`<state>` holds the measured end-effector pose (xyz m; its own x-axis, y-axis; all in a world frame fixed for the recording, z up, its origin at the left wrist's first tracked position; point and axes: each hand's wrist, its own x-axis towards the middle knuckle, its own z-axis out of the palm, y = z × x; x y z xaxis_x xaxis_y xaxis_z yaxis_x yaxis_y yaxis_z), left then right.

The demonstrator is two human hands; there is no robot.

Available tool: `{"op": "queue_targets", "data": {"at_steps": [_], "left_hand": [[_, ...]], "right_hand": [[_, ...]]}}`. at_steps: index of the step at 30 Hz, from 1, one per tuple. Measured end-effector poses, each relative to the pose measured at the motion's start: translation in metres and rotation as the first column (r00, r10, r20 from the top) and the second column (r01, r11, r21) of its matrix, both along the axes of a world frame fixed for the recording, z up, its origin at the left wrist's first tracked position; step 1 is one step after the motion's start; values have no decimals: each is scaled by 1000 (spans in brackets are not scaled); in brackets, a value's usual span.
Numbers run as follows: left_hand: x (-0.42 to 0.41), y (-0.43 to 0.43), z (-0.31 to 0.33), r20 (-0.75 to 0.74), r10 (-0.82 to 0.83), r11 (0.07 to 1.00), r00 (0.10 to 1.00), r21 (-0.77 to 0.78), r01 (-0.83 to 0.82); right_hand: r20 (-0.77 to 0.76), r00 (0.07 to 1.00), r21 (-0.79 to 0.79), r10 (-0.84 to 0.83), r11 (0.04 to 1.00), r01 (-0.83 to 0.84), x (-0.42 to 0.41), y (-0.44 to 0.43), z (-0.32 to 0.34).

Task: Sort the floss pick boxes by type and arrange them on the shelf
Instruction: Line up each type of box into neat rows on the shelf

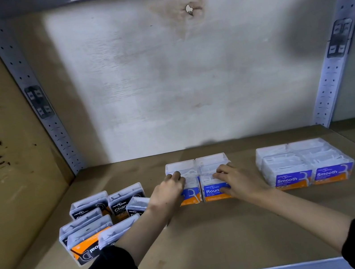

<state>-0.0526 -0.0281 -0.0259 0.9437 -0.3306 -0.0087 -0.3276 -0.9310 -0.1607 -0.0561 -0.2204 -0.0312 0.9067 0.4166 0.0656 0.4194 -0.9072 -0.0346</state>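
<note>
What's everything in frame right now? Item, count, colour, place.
Smooth boxes: about six, clear with blue-orange labels, neat block at shelf right.
Round boxes: about six, clear with blue-orange labels, block at shelf centre, under both hands.
Charcoal boxes: about seven, clear with black-orange labels, loose jumble at shelf left, some tipped.
Shelf board: one, brown, under all boxes.
Back panel: one, pale, stained, small hole near the top.
Uprights: two, grey perforated metal, left and right rear corners.
Left hand: on front left Round box, black sleeve.
Right hand: on front right Round box, black sleeve.
</note>
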Motion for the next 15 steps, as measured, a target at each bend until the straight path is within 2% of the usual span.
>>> {"op": "queue_targets", "data": {"at_steps": [10, 11, 13, 15], "left_hand": [[4, 4, -7, 15, -33, 999, 999, -36, 34], [5, 6, -7, 19, -39, 996, 999, -86, 40], [6, 10, -8, 44, -1, 941, 999, -337, 15], [7, 14, -8, 86, 115, 745, 990, -666, -29]], "right_hand": [[28, 1000, 16, 10, 1000, -11, 6, -2, -5], [23, 1000, 72, 13, 997, -14, 7, -4, -7], [15, 1000, 321, -22, 947, 16, 9, -8, -14], [48, 991, 619, -121, 783, 66, 9, -12, -19]]}}
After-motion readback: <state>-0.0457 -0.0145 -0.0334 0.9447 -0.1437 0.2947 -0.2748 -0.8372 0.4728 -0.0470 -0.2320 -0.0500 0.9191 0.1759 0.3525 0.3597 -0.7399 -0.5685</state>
